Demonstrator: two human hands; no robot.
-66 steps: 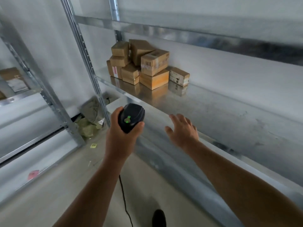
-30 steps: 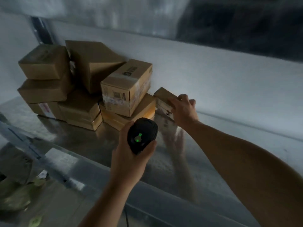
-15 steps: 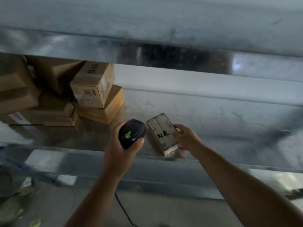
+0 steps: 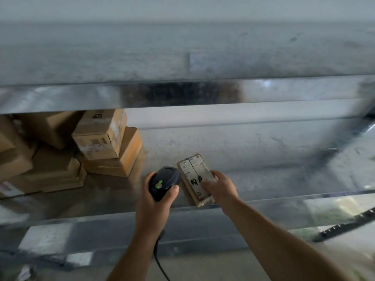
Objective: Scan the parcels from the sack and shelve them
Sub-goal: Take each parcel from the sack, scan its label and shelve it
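My left hand grips a black barcode scanner with a green light on its top, its cable hanging down. Just right of it, my right hand holds a small flat brown parcel with a white label and black handwriting, label face up. The parcel sits at the front edge of the metal shelf. On the left of that shelf stands a stack of several brown cardboard boxes.
The shelf above spans the view as a metal beam close over the boxes. The shelf's front lip runs below my hands. A dark perforated upright slants at the lower right. The floor lies below.
My right hand reached to the box stack, took the small parcel and brought it forward beside the scanner, label up. The view has shifted closer to the shelf. My thumb now rests on the label.
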